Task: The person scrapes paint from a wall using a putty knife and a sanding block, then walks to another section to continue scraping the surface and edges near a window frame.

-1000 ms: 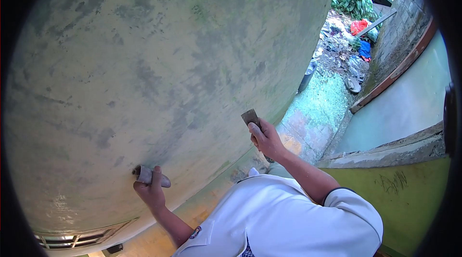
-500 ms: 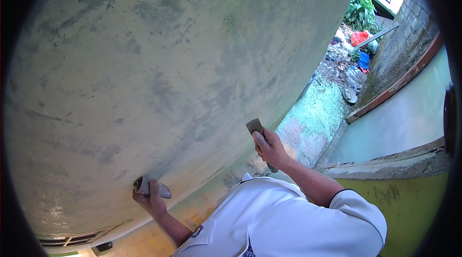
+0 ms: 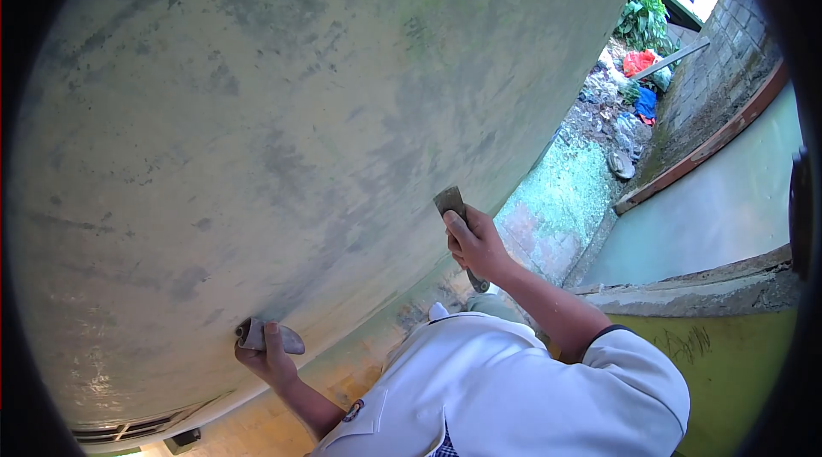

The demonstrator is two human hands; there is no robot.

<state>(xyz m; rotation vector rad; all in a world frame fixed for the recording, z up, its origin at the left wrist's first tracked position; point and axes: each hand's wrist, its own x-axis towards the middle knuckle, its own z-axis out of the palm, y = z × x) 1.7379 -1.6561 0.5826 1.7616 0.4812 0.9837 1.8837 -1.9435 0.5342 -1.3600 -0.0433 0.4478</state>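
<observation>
In my right hand [image 3: 476, 248] is a putty knife [image 3: 448, 199], its flat blade pointing up toward the wall and its handle end showing below my fist. My fingers wrap round it, with the thumb along the blade's base. Lower left, my left hand [image 3: 269, 359] grips a curled grey sheet [image 3: 254, 334] that looks like sandpaper, close to the wall; whether it touches cannot be made out. The pale wall [image 3: 223, 157] fills the left side and is marked with grey, scuffed patches and some greenish stains.
A narrow concrete path [image 3: 556, 200] runs beside the wall toward heaped rubbish [image 3: 618, 106] and green plants [image 3: 642, 18]. On the right stand a block wall [image 3: 715, 63] and a low wall with a rough ledge [image 3: 711, 284]. A slatted vent [image 3: 128, 431] sits at lower left.
My right hand has shifted slightly up and left with the putty knife, whose handle end shows more. My left hand stays nearly in place.
</observation>
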